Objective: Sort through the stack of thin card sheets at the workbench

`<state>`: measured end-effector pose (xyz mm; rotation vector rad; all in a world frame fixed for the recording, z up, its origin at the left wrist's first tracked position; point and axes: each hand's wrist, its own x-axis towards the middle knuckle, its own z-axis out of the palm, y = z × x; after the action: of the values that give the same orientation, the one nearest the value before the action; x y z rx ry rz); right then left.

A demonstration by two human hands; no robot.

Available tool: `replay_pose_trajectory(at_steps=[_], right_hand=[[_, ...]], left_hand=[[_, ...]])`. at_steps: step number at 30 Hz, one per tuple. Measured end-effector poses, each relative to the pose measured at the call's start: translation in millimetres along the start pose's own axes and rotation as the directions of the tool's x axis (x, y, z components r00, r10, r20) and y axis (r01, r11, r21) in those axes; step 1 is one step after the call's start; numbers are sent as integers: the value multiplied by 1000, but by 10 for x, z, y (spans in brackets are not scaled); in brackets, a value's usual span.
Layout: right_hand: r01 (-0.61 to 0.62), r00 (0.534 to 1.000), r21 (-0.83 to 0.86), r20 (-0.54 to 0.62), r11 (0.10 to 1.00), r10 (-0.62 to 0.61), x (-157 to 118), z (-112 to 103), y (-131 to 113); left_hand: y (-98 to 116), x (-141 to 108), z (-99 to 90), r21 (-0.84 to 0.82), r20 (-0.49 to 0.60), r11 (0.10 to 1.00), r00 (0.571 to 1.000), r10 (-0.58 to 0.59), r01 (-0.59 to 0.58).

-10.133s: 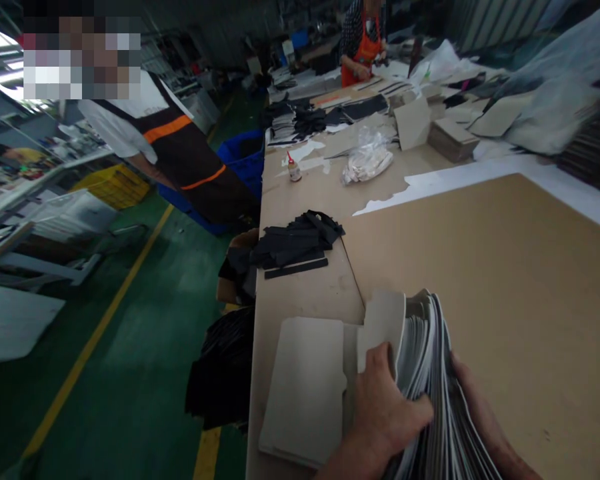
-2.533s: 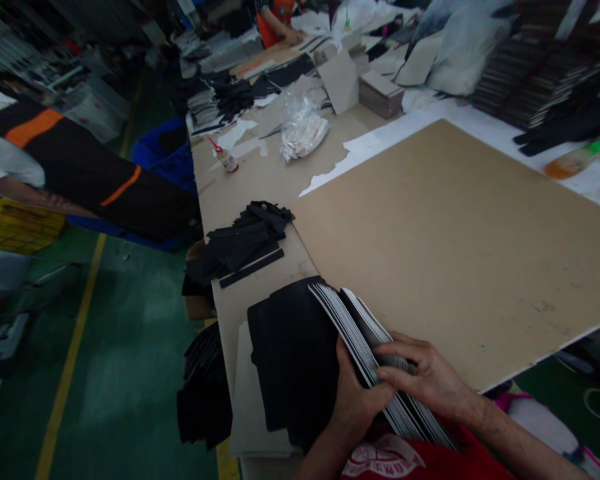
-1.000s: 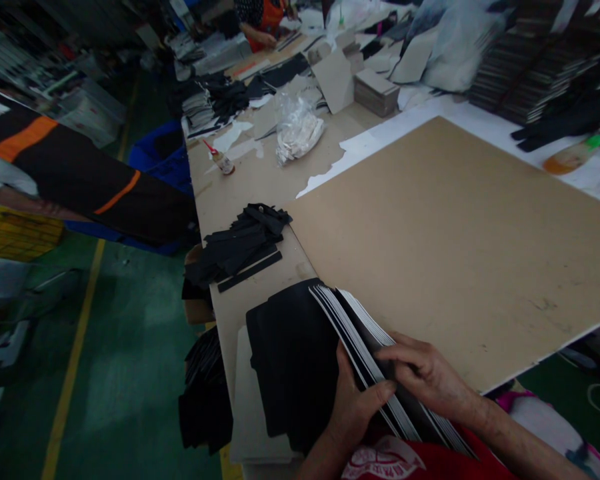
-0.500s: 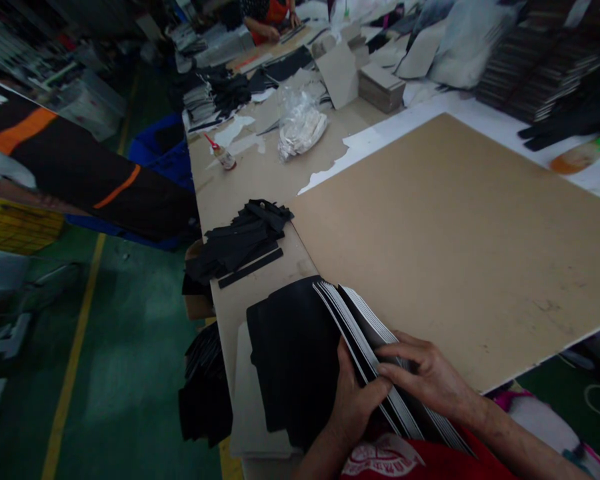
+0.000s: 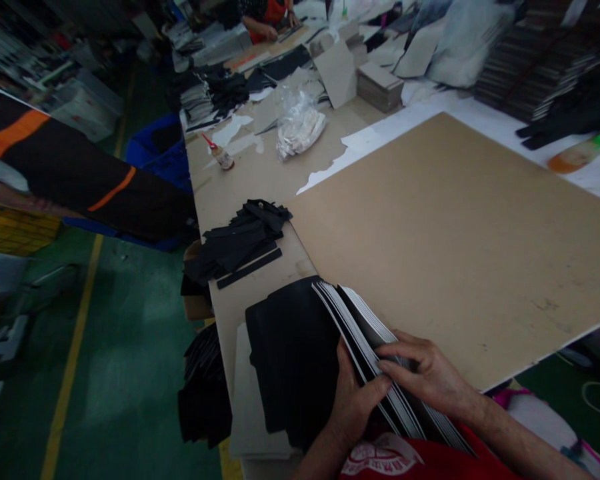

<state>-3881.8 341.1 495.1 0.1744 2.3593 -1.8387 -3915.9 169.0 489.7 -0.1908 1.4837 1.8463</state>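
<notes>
A stack of black sheets with pale edges (image 5: 347,327) stands tilted on edge close to my body, parted into bundles. My left hand (image 5: 355,403) grips the stack from its left side, thumb across the pale edges. From the right, my right hand (image 5: 425,373) holds the same stack, its fingertips at the gap between the bundles and close to the left thumb. Left of them, flat black sheets (image 5: 290,353) lie over pale boards (image 5: 245,393) at the table's edge. The lower end of the stack is partly hidden by my hands and forearms.
A large brown board (image 5: 460,233) covers the table's right part. Black strips (image 5: 245,237) are heaped at the left edge, with a small red-tipped bottle (image 5: 223,157) and a plastic bag (image 5: 300,130) beyond. A person carries a dark orange-striped panel (image 5: 70,173) at left.
The view has shifted very slightly. The sheets and both hands hold nearly the same position.
</notes>
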Motion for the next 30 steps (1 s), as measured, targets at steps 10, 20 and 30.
replay_pose_trajectory(at_steps=[10,20,30], right_hand=[[-22,999,-21,-32,1000,21,6,-1,1],[39,996,-102,-76,994,-47,-19,11,89],[95,995,-165,49,982,-88,-27,-64,-8]], left_hand=[[-56,36,4,-9,-3,1000,1000,5,-5],[7,12,17,11,-8,1000,1000,-15,15],[79,22,62,-71,11,996,999,-53,54]])
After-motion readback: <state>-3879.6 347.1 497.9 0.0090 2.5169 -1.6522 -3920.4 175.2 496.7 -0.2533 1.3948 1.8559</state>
